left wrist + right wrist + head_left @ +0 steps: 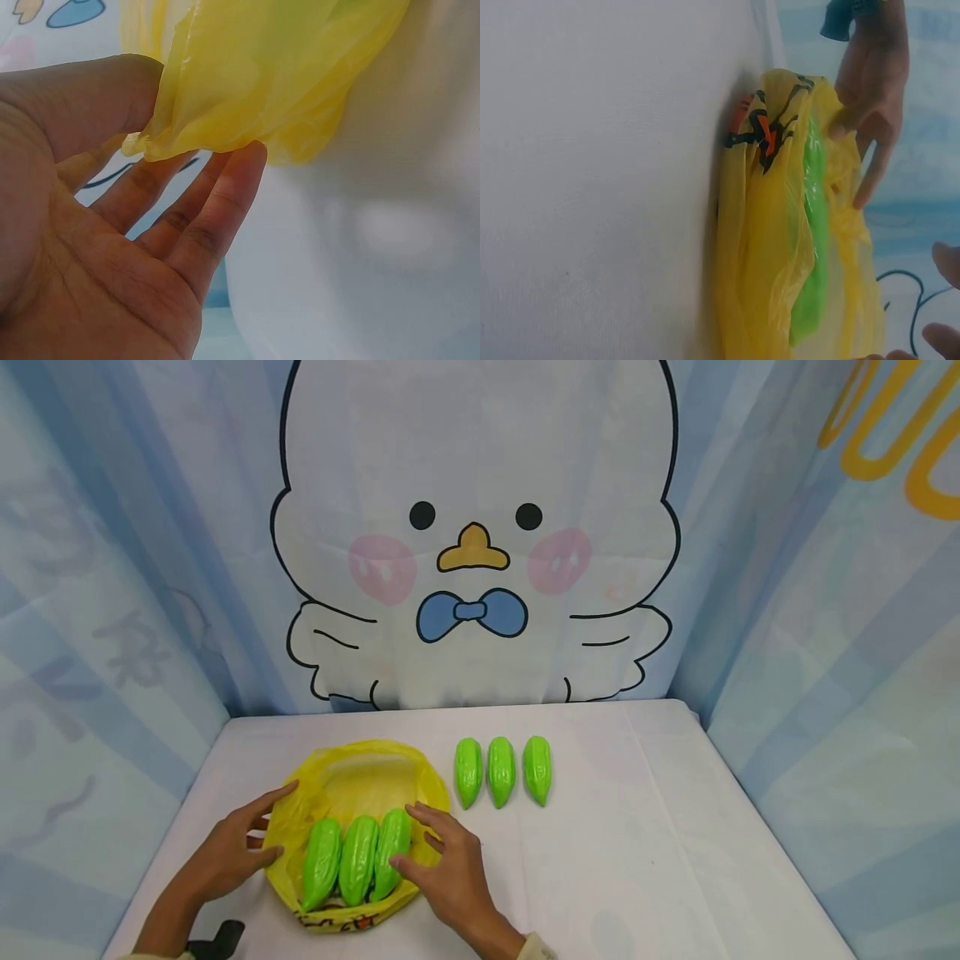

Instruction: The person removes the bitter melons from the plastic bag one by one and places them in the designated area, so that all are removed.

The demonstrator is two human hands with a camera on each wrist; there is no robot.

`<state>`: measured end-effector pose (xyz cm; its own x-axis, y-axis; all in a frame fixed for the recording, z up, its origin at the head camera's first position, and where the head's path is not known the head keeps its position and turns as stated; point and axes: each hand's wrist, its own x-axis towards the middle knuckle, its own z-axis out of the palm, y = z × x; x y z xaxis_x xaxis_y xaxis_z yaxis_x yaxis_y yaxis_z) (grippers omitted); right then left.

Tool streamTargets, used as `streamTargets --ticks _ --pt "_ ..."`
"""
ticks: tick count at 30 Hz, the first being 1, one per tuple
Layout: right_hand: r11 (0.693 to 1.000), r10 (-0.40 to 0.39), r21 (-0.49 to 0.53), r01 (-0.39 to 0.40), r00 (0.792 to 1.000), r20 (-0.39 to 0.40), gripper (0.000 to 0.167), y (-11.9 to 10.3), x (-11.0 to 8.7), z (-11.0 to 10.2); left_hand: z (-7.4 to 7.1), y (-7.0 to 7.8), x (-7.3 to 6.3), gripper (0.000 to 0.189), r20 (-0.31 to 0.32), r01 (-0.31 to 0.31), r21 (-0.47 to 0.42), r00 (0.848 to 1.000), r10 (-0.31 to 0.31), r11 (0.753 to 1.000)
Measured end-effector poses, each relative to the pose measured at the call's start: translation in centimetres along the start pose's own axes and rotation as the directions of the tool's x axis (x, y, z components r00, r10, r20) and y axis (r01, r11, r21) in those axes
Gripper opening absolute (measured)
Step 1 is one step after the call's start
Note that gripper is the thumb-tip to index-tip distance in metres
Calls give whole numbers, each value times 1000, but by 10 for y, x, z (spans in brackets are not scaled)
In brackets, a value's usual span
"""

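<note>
Left hand [228, 853] and right hand [456, 870], unclenched, flank the yellow bag [295, 810]. Its rightmost green pod [394, 837] lies fore-and-aft, nearer the right hand.

To the right of the right hand [453, 868], the table [637, 860] offers wide room for passing; ahead of this hand, slightly rightward, three loose green pieces [501, 772] make an obstacle. Between both hands stands the bag [300, 810], its near part blocked by three inner pieces [358, 860], with some room beyond them.
</note>
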<state>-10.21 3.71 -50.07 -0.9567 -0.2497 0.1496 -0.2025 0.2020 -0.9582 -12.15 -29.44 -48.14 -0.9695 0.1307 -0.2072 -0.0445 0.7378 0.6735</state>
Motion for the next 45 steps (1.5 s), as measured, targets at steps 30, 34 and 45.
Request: streamTargets --ticks 30,34,45 --pt "961 62 -270 -56 998 12 65 26 8 30 0 1 0 94 3 7 17 1000 -7 1000" --pt "957 78 -281 -72 997 11 65 25 8 33 0 2 0 94 -2 -6 16 1000 6 1000" --pt "964 95 -252 -88 995 16 63 26 10 35 -1 3 -1 94 0 4 21 1000 -4 1000"
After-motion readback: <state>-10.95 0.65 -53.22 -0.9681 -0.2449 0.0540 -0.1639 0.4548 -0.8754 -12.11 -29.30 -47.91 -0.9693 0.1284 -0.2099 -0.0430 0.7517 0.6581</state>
